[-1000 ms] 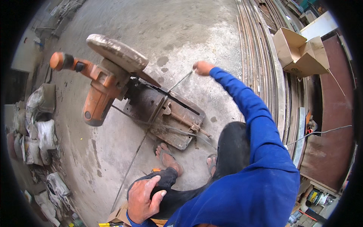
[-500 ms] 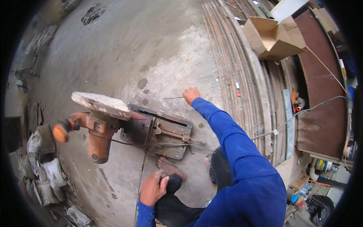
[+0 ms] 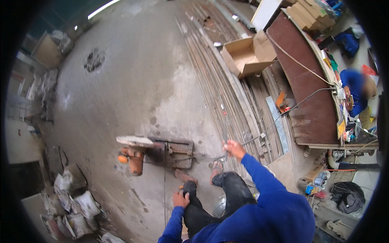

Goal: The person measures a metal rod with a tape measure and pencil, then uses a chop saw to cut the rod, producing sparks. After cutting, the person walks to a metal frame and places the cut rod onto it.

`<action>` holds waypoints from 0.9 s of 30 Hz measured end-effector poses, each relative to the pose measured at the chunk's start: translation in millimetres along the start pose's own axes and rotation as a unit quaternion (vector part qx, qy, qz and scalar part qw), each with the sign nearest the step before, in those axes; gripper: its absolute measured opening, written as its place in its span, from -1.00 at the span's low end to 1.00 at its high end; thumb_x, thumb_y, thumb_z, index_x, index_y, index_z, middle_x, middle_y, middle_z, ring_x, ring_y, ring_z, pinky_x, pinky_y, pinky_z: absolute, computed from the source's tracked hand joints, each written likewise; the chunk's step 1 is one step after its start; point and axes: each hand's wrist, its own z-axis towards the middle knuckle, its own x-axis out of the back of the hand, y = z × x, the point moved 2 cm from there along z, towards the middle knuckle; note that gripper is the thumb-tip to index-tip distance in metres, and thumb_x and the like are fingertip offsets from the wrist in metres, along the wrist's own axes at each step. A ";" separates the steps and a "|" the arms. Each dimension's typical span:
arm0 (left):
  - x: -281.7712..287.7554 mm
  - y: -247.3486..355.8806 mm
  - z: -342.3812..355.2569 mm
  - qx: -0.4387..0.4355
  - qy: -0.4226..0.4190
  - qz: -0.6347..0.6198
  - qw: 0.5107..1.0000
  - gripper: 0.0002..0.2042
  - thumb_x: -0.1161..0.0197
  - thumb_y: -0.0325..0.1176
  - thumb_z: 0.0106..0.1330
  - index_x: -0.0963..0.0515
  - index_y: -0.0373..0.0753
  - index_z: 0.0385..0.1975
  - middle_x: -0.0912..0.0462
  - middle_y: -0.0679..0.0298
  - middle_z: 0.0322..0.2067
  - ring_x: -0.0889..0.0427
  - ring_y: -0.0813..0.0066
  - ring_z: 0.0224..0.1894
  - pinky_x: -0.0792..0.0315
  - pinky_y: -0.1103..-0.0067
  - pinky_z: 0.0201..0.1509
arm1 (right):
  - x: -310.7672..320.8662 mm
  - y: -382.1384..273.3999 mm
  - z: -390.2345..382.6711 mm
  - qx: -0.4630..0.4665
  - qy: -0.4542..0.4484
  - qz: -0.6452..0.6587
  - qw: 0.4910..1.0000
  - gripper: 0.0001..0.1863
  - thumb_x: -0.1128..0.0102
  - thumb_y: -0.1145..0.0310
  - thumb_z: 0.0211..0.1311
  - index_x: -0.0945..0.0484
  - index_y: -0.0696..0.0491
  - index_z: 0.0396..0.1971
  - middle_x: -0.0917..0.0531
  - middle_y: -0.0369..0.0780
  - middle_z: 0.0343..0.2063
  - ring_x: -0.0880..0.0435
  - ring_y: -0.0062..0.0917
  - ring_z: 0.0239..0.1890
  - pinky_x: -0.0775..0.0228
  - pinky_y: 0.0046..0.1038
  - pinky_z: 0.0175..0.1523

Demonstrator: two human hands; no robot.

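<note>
My right hand (image 3: 234,149) is closed on a thin metal rod (image 3: 225,133), held upright in the picture beside the stacked bars. On my left knee rests my left hand (image 3: 180,199), thumb apart from the fingers, with nothing visible in it. A small orange spot shows beside that hand, too small to identify. In front of my feet stands a worn cut-off saw (image 3: 136,160) with an orange motor body and handle and a pale, dusty guard. Its dark metal base (image 3: 180,154) with a clamp extends to the right.
Long metal bars (image 3: 202,69) lie along the right, with an open cardboard box (image 3: 248,54) on them. A grey cable (image 3: 279,117) runs across to a brown panel (image 3: 312,93). Behind it sits another person (image 3: 354,93) in blue. Dusty sacks (image 3: 77,202) lie at left.
My right hand has drawn back toward my right foot, and the rod has swung from lying sideways to pointing away. The view has shifted right; my left hand stays on the knee.
</note>
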 end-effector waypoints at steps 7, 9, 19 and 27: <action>47.9 16.5 -87.6 0.188 -0.170 -0.156 0.955 -0.33 -0.19 0.13 0.17 -0.45 -0.30 0.14 -0.52 -0.20 0.03 -0.47 -0.06 0.15 -0.28 0.30 0.28 | 17.2 -37.1 -154.2 -0.034 -0.012 0.184 0.982 -0.66 -0.12 0.27 0.33 -0.43 0.04 0.05 -0.64 -0.32 -0.28 -0.60 -0.64 -0.27 -0.46 -0.52 -0.28; 61.0 30.5 -79.9 0.177 -0.175 -0.160 0.955 -0.31 -0.14 0.17 0.19 -0.43 -0.30 0.15 -0.51 -0.20 0.04 -0.46 -0.06 0.17 -0.27 0.30 0.28 | 12.7 -49.7 -182.9 -0.040 -0.003 0.235 0.971 -0.64 -0.10 0.32 0.33 -0.41 0.08 0.08 -0.63 -0.29 -0.26 -0.59 -0.65 -0.27 -0.45 -0.55 -0.30; 191.7 143.4 6.0 -0.048 0.005 -0.298 0.953 -0.49 -0.18 -0.01 0.26 -0.54 -0.36 -0.01 -0.65 0.04 -0.11 -0.60 0.26 -0.01 -0.42 0.46 0.10 | 30.6 -188.6 -215.7 0.174 -0.015 0.151 0.973 -0.67 -0.15 0.27 0.31 -0.49 0.09 0.00 -0.66 -0.32 -0.30 -0.60 -0.71 -0.28 -0.44 -0.63 -0.28; 233.1 186.1 105.1 0.004 -0.044 -0.248 0.968 -0.44 -0.15 0.06 0.25 -0.54 -0.36 0.00 -0.61 -0.06 -0.04 -0.56 0.10 0.08 -0.37 0.39 0.16 | -10.8 -300.8 -173.0 0.217 -0.039 0.006 0.975 -0.75 -0.14 0.43 0.29 -0.52 0.16 -0.06 -0.67 -0.25 -0.23 -0.61 -0.63 -0.15 -0.46 -0.58 -0.04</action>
